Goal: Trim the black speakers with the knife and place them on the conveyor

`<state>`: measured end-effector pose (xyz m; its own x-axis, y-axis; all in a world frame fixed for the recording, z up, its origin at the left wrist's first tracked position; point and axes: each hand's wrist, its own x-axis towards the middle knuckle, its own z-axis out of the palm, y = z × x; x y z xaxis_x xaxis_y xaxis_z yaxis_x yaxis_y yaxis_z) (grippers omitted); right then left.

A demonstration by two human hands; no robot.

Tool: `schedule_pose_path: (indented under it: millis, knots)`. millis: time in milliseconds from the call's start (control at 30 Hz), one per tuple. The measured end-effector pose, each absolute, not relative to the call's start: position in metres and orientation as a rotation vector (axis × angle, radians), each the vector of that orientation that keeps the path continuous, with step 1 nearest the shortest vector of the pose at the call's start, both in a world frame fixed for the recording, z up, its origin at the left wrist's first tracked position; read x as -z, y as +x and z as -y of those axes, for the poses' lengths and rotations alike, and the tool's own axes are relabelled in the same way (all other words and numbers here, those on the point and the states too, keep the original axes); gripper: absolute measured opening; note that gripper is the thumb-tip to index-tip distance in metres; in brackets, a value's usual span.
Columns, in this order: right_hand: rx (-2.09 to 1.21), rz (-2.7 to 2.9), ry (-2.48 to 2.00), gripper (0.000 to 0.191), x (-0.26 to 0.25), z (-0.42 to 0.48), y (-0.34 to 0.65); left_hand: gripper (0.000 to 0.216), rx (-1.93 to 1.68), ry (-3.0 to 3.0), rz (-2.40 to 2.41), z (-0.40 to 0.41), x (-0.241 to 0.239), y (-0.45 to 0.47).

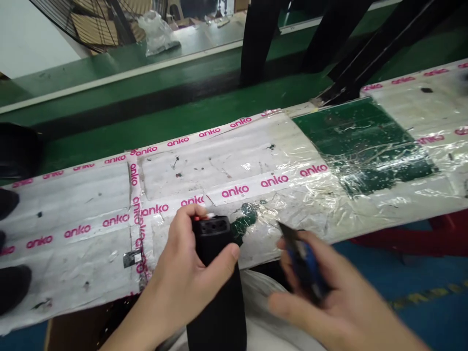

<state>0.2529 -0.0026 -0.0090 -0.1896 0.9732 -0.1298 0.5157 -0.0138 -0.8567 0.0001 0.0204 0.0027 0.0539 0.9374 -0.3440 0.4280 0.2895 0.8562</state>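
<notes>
My left hand (193,263) is wrapped round a long black object (217,297), whose kind I cannot make out. Its upper end has a dark cap with several small holes, and a bit of red and white shows beside my index finger. In my right hand (329,287) is a blue and black utility knife (305,261), gripped with its blade pointing up and to the left. The blade is apart from the black object, to its right. Motion blurs the right hand somewhat.
Before me runs a bench (234,156) covered in white sheet and pink-lettered tape, with a bare green patch (365,141). Dark rounded objects (14,287) stand at the left. Behind are a green belt (175,102), long black pieces (259,39), a plastic bag (157,31) and a fan (98,22).
</notes>
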Motion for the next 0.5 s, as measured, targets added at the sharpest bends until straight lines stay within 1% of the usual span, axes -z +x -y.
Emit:
schedule_pose_path:
  millis: [33,100,167,267,367,500]
  knots:
    - [-1.281,1.558,-1.543,0.04,0.019,0.006,0.236,0.063,-0.649,1.395,-1.498,-0.02,-0.003,0.0]
    - [-1.426,1.27,-1.552,0.05,0.038,0.011,0.214,0.081,-0.699,1.475,-1.378,-0.021,-0.001,-0.005]
    - [-1.484,1.168,-1.551,0.05,0.054,0.012,0.209,0.087,-0.707,1.428,-1.293,-0.022,0.005,-0.015]
    - [-1.512,1.1,-1.56,0.048,0.06,0.012,0.219,0.085,-0.705,1.301,-1.297,-0.024,0.019,-0.023]
    - [-1.525,1.021,-1.57,0.048,0.051,0.017,0.226,0.084,-0.769,1.256,-1.385,-0.025,0.029,-0.01]
    - [-1.613,0.884,-1.553,0.069,0.039,0.024,0.222,0.069,-0.776,1.376,-1.467,-0.027,0.025,0.021]
